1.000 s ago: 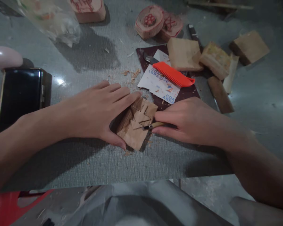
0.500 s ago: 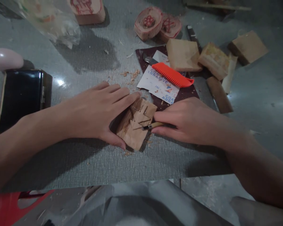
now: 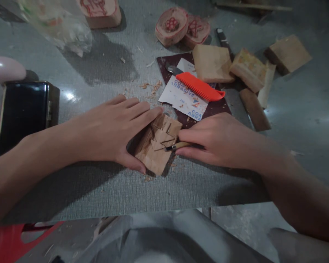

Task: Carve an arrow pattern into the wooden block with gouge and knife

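A small wooden block (image 3: pixel 160 160) with dark grooves cut in its top lies tilted on the table near the front edge. My left hand (image 3: pixel 117 129) grips its left side, thumb at the near corner and fingers along the far end. Between the thumb and fingers of my right hand (image 3: pixel 211 140) is a wood carving knife (image 3: pixel 181 145) with a light handle and a dark metal ferrule. Its tip rests at the carved lines on the block. The rest of the handle is hidden inside the hand.
Beyond the hands, an orange-handled cutter (image 3: pixel 200 87) lies on abrasive paper (image 3: pixel 170 93). Several wood blocks (image 3: pixel 212 64) sit at the right, and round carved pieces (image 3: pixel 171 27) behind. A dark box (image 3: pixel 24 113) stands left, near a plastic bag (image 3: pixel 63 27). Shavings (image 3: pixel 156 87) are scattered about.
Almost nothing differs. The whole view has shifted very slightly, while both hands, the block and the carving knife keep the same positions relative to one another.
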`<move>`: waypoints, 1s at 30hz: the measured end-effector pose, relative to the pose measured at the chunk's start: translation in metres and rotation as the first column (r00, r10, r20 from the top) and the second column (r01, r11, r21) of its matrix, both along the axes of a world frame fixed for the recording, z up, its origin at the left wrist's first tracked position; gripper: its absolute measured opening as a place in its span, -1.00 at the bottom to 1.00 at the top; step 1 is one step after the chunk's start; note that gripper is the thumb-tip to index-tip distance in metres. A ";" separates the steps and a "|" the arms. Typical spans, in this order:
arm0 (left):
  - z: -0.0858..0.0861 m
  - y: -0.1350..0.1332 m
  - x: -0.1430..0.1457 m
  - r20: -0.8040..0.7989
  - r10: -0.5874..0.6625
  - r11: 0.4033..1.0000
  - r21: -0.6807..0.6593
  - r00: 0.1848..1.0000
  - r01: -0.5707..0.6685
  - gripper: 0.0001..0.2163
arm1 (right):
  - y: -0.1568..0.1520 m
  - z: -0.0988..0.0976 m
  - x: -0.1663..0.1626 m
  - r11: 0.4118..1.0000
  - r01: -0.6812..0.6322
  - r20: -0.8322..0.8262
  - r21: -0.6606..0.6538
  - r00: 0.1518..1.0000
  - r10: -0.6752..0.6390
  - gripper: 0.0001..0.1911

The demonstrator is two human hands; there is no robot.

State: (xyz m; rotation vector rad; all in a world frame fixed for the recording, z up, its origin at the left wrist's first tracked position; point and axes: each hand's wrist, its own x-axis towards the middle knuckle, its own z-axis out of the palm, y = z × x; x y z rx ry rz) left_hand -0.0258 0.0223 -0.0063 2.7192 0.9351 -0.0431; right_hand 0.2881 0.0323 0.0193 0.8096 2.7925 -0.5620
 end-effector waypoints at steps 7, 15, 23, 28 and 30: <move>0.000 0.000 0.001 -0.018 0.001 1.000 0.000 1.000 -0.001 0.29 | 0.000 -0.001 0.000 1.000 0.001 0.000 -0.010 1.000 -0.001 -0.61; 0.002 0.000 0.001 0.009 0.006 1.000 -0.021 1.000 -0.005 0.19 | 0.000 0.001 0.000 1.000 0.004 0.013 -0.018 1.000 -0.004 -0.62; 0.002 0.001 0.001 0.017 0.005 1.000 -0.016 1.000 -0.005 0.19 | 0.000 -0.001 0.001 1.000 -0.003 0.001 -0.005 1.000 0.003 -0.64; 0.000 0.000 0.000 -0.006 0.001 1.000 -0.008 1.000 -0.001 0.26 | 0.000 0.001 0.001 1.000 0.003 0.013 -0.015 1.000 -0.002 -0.66; 0.001 0.000 0.000 -0.015 -0.003 1.000 0.001 1.000 0.003 0.30 | 0.000 0.001 0.000 1.000 0.001 0.006 -0.016 1.000 -0.001 -0.66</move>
